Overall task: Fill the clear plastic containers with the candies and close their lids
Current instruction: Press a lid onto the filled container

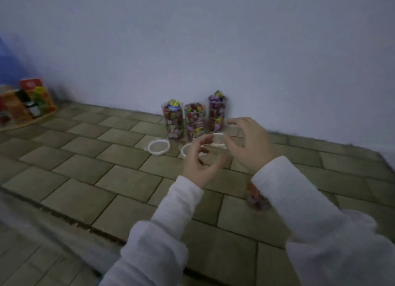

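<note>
No legible text on anything

Middle lid [185,151] — largely covered by the left hand [197,159]; right lid [218,140] partly behind the right hand [250,142], and blur leaves it unclear whether either grip touches a lid. Loose candies [256,197] on the worktop [119,179] — half hidden under the right sleeve [299,200], wrappers unreadable. Coloured boxes [32,99] at far left — cut by the frame edge, print too blurred to read.

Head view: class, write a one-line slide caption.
Both hands hover above loose lids before three candy-filled containers.
</note>
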`<state>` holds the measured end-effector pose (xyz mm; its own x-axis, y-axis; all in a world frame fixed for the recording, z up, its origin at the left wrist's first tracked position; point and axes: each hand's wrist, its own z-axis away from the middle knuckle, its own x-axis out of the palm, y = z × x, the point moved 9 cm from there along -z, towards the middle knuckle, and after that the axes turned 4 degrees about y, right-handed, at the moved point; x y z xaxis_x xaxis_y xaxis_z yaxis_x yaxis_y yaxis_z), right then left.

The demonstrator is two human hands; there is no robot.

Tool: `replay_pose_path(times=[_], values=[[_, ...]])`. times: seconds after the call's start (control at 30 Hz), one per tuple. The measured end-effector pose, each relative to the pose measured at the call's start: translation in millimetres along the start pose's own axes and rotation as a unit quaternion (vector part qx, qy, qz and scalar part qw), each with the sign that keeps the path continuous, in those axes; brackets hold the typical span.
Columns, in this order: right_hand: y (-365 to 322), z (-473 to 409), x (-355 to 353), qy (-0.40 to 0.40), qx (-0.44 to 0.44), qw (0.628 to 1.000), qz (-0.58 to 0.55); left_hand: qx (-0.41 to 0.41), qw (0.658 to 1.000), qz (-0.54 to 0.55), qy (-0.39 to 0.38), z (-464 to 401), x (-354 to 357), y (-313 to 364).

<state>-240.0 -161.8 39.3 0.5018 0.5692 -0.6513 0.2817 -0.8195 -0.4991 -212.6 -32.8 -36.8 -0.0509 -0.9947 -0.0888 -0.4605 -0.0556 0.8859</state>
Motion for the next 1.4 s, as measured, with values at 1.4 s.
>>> replay_pose_path(times=[1.4], values=[[225,142,-25,-0.076,0.447,0.890,0.054,-0.077,0.981,0.133,-0.117,16,151,-50]])
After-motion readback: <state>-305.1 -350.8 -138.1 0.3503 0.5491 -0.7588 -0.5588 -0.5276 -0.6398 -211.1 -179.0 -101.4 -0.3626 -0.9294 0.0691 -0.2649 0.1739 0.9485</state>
